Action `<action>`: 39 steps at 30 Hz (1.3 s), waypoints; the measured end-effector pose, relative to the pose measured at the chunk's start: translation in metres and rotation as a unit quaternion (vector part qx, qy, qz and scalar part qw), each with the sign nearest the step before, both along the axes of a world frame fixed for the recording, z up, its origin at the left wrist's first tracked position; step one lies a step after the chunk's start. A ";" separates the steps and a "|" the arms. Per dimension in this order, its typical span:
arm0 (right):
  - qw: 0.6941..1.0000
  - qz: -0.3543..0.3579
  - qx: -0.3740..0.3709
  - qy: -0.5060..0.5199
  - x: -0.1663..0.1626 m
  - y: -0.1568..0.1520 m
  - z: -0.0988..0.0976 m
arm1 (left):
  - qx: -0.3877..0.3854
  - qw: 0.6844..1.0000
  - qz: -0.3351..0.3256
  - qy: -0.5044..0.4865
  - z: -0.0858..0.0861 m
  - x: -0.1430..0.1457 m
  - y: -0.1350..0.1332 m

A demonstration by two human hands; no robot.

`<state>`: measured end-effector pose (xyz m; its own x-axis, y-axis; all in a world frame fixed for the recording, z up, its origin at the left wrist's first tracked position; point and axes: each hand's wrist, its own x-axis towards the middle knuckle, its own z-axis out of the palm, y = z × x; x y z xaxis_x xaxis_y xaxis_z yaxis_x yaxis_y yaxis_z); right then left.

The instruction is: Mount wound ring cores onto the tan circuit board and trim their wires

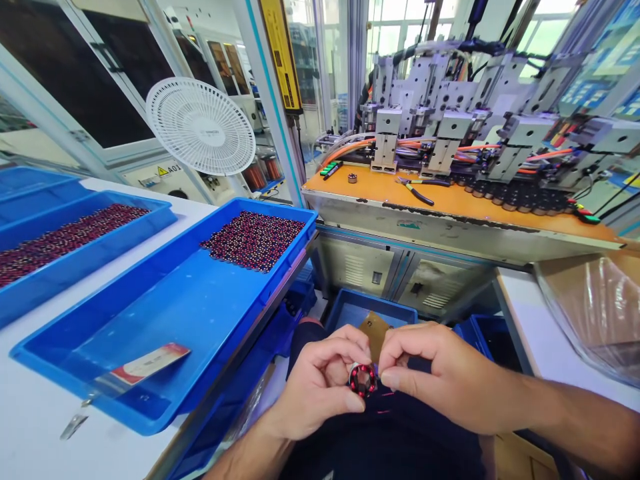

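My left hand (327, 380) grips a small ring-shaped wound motor stator (363, 381) between thumb and fingers, in front of my lap. Red wire coils sit around its dark ring, and the open centre faces me. Just to its right, my right hand (425, 363) is closed in a pinch, thumb against index finger at the stator's edge. Whatever lies between those fingertips, perhaps a thin wire end, is too small to make out. On my left, many similar red-and-dark stators (257, 240) lie packed at the far end of a long blue tray (165, 300).
A tagged card (150, 365) hangs over the tray's near end. Another blue tray (165, 212) of stators stands farther left, near a white fan (201, 127). Ahead, an orange bench (370, 189) bears pliers (420, 190), dark cylinders (520, 197) and a machine (450, 127). Below is a blue bin (345, 303).
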<state>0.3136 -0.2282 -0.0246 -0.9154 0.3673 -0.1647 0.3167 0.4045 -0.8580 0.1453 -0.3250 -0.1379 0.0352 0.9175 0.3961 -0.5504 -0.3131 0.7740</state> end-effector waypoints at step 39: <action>0.874 -0.029 0.334 0.351 -0.004 -0.003 -0.056 | -0.078 0.996 -0.042 -0.004 0.001 0.003 -0.001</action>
